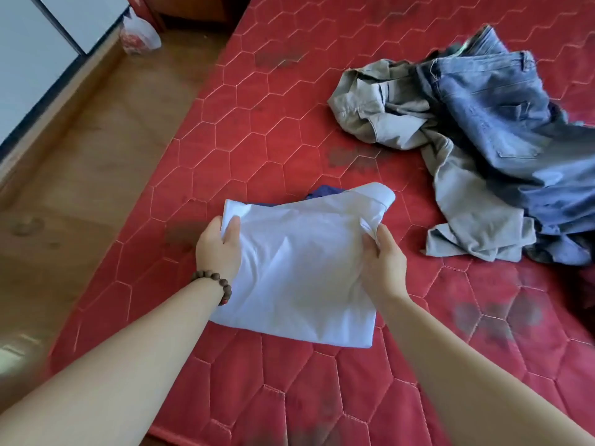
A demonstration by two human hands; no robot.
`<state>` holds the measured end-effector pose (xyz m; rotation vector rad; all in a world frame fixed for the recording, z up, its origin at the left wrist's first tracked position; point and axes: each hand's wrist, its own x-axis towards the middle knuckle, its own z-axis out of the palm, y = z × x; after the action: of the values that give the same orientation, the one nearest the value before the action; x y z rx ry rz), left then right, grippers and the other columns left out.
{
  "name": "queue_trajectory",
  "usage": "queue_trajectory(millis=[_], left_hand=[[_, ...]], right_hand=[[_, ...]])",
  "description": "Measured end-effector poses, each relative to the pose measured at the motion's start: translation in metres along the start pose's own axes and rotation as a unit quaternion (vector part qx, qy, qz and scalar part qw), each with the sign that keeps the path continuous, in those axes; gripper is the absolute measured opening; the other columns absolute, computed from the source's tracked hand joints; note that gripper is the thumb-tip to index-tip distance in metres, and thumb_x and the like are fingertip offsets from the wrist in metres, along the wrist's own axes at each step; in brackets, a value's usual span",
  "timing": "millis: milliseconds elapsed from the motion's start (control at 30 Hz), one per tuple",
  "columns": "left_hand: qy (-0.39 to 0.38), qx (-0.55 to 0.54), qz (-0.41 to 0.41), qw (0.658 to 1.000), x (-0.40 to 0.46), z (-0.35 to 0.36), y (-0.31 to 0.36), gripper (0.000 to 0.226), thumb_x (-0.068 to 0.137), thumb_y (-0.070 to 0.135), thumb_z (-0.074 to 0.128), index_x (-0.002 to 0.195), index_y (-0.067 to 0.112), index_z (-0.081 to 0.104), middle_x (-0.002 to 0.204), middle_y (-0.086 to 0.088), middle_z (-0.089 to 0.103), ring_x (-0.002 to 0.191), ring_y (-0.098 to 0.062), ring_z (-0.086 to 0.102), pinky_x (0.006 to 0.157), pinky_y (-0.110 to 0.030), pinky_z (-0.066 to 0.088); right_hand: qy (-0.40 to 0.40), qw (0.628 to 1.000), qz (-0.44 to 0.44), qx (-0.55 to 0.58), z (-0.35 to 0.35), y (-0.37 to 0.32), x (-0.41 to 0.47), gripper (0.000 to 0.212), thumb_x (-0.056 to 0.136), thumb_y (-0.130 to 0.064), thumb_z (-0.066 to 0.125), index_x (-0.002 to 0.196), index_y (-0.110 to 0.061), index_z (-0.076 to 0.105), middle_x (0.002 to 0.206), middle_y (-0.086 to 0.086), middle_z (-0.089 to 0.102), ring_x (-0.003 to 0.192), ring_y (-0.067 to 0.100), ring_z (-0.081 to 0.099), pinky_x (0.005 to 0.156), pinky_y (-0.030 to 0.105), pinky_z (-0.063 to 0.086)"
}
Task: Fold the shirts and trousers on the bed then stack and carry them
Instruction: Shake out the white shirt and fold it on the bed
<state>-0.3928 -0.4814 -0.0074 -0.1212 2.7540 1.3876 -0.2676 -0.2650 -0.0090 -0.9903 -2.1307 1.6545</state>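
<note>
A folded white shirt point(299, 268) lies on the red quilted mattress point(273, 123) near its front-left part. My left hand point(219, 249), with a bead bracelet on the wrist, pinches the shirt's left edge. My right hand point(383, 262) grips its right edge, lifting that side a little. A dark blue garment point(322, 192) peeks out from under the shirt's far edge. At the right lies a loose heap: grey-beige trousers point(396, 120) and blue jeans point(492, 123), both crumpled and overlapping.
The mattress's left edge runs diagonally beside a wooden floor point(80, 156). A plastic bag point(138, 37) sits on the floor at the top left, next to white furniture point(32, 53). Bare mattress lies between the shirt and the heap.
</note>
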Motion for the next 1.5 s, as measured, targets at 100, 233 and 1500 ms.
queue_trajectory(millis=[100,233,1500], left_hand=[[-0.048,0.024,-0.029,0.998,0.04,0.006,-0.013,0.04,0.096,0.04,0.044,0.075,0.006,0.042,0.065,-0.003,0.042,0.059,-0.018,0.039,0.055,-0.033,0.031],[-0.204,0.135,-0.136,0.96,0.061,0.015,-0.053,0.043,0.098,0.047,0.036,0.085,0.007,0.046,0.074,-0.002,0.047,0.071,-0.024,0.046,0.062,-0.033,0.031],[-0.24,0.436,0.3,0.814,0.009,0.062,-0.095,0.064,0.09,0.064,0.015,0.15,0.043,0.008,0.162,0.007,-0.001,0.147,-0.033,-0.008,0.115,-0.059,-0.007]], right_hand=[[0.032,0.997,0.016,-0.062,0.026,0.006,0.026,0.03,0.096,-0.022,0.045,0.068,-0.024,0.035,0.057,-0.017,0.04,0.052,0.002,0.034,0.046,0.016,0.032],[-0.046,0.965,0.155,-0.205,0.051,0.034,0.039,0.025,0.097,-0.042,0.043,0.094,-0.018,0.038,0.074,-0.004,0.05,0.066,0.019,0.049,0.052,0.031,0.033],[-0.092,0.817,-0.139,-0.551,0.1,0.083,0.026,0.055,0.097,-0.053,0.016,0.149,-0.04,0.005,0.158,-0.015,-0.015,0.146,0.02,-0.018,0.115,0.049,-0.017]])
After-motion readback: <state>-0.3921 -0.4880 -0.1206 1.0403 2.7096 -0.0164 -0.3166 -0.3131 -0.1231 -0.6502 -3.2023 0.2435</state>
